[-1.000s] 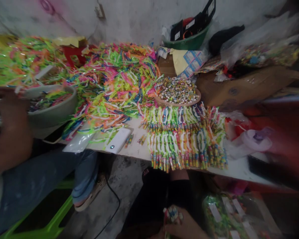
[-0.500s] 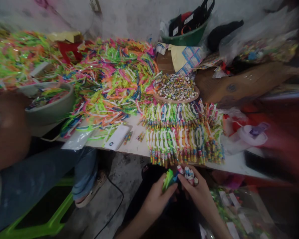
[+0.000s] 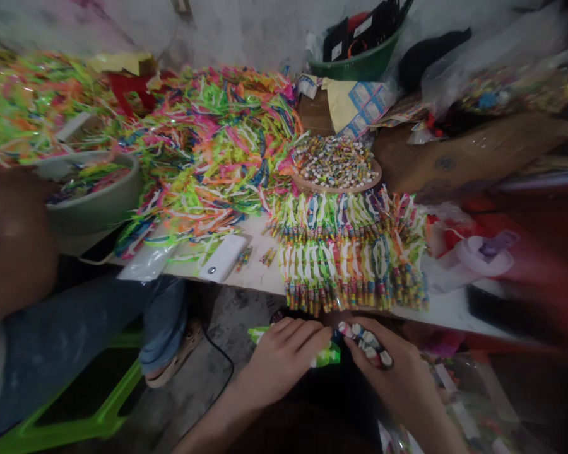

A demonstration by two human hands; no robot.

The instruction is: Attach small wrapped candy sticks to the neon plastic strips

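My left hand (image 3: 286,353) is closed over a bright green plastic strip (image 3: 329,356), its ends poking out on both sides of the fingers. Just right of it, my right hand (image 3: 397,366) wraps around several small white-capped tubes (image 3: 366,343), caps facing up. Something dark blue sits between the two hands, too blurred to name. In front of both hands, on the table edge, lie rows of colourful tubes (image 3: 322,296) with green, orange and white plastic strips (image 3: 307,261) on them.
A round bowl (image 3: 307,185) of small tubes stands behind the rows. Heaped plastic strips (image 3: 227,139) cover the table's left. A white phone-like box (image 3: 224,258) lies near the edge. A purple-lidded container (image 3: 483,258) is at right. Another person's arm (image 3: 19,246) is at left beside a grey basin (image 3: 94,211).
My left hand has turned over, back now upward, and shifted left with the green strip. My right hand has moved slightly right and down, still holding the tubes.
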